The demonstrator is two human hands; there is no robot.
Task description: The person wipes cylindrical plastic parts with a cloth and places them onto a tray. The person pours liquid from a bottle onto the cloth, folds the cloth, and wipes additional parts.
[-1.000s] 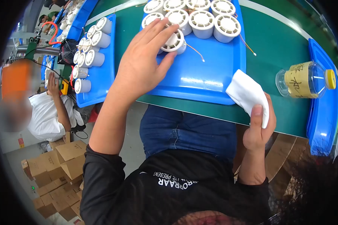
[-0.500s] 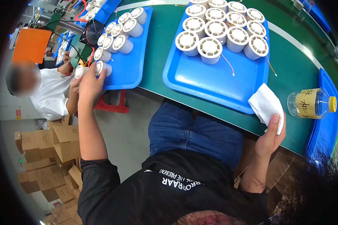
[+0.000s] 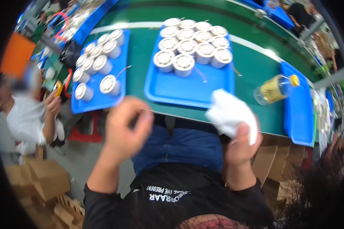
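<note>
My right hand (image 3: 242, 147) is closed round a folded white cloth (image 3: 233, 112), which sticks up over the table's front edge. In front of the left tray, my left hand (image 3: 128, 128) is raised, thumb and fingers curled together in a pinch. Motion blurs it, and a faint thin line shows at the fingertips. Nearest to it, a white cylindrical part (image 3: 109, 84) with a slotted top and a thin wire stands on the left blue tray (image 3: 99, 105), beside several similar ones. More such white parts (image 3: 183, 65) fill the back of the middle blue tray (image 3: 179, 91).
A clear bottle (image 3: 273, 89) with a yellow label and cap lies tilted near the right blue tray (image 3: 298, 122). At left, a co-worker's hand (image 3: 52, 103) holds something yellow. Below stand a red stool (image 3: 86, 131) and cardboard boxes (image 3: 46, 175).
My left hand has left the left tray and moved right, towards my body. A white part now stands apart at that tray's front right. My right hand keeps the cloth; the view has shifted.
</note>
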